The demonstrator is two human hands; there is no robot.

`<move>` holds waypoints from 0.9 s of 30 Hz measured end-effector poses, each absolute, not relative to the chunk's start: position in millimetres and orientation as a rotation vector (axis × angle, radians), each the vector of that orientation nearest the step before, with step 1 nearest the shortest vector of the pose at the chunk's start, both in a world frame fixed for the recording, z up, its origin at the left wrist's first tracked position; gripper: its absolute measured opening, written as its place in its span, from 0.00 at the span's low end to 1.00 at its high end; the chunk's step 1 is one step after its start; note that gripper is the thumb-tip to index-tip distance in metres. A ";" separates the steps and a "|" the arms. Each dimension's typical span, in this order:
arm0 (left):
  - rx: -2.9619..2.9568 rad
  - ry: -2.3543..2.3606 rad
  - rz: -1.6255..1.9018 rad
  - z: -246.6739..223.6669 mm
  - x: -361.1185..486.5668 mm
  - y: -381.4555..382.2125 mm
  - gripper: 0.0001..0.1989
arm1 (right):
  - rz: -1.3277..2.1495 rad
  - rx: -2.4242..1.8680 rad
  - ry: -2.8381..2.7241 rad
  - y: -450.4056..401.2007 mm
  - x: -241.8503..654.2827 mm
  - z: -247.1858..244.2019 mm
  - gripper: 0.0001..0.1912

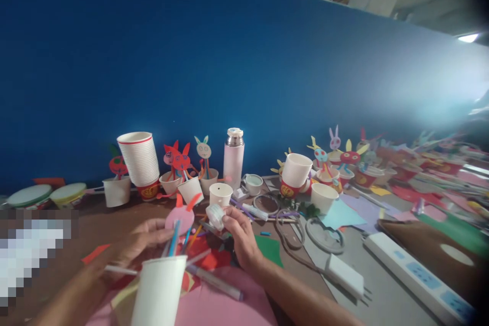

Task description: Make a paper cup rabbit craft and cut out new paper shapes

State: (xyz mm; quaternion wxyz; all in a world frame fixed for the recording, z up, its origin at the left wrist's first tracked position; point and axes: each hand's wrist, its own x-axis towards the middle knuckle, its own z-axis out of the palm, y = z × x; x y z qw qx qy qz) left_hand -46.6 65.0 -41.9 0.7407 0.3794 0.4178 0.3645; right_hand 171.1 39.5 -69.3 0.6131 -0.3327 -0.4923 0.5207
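My left hand (151,239) is closed on a pink paper rabbit head (179,221) with red ears, pinched at its left edge. Blue straws (174,238) run from the back of the head down into a white paper cup (158,290) in front of me. A white straw sticks out sideways near the cup's rim. In the fingers of my right hand (242,237) is a small roll of clear tape (215,216), held to the right of the rabbit head. Pink paper (225,300), red scraps and a marker (217,285) lie beneath my hands.
A tall stack of paper cups (139,158), cup figures with paper heads (204,150) and a pink thermos (234,158) line the blue partition (229,61). To the right are cables, a white charger (346,277), a power strip (416,275) and coloured paper sheets (344,213).
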 end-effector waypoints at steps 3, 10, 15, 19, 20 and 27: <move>1.061 0.931 0.566 -60.0 -41.6 68.8 0.12 | 1.165 -0.778 -1.126 40.4 172.1 -69.1 0.10; 1.193 1.007 0.514 -78.1 -51.9 85.9 0.16 | 1.161 -0.787 -1.122 39.6 172.9 -65.3 0.11; 1.288 1.050 0.505 -79.0 -53.9 88.3 0.18 | 1.181 -0.782 -1.126 39.7 171.3 -68.3 0.11; 1.347 1.087 0.498 -80.3 -54.0 89.5 0.21 | 1.205 -0.785 -1.127 40.5 170.2 -72.7 0.11; 1.358 1.097 0.496 -80.6 -54.1 89.6 0.21 | 1.208 -0.788 -1.127 40.5 170.1 -73.4 0.12; 1.463 1.190 0.496 -79.9 -54.3 88.4 0.21 | 1.218 -0.782 -1.150 39.1 169.8 -73.3 0.12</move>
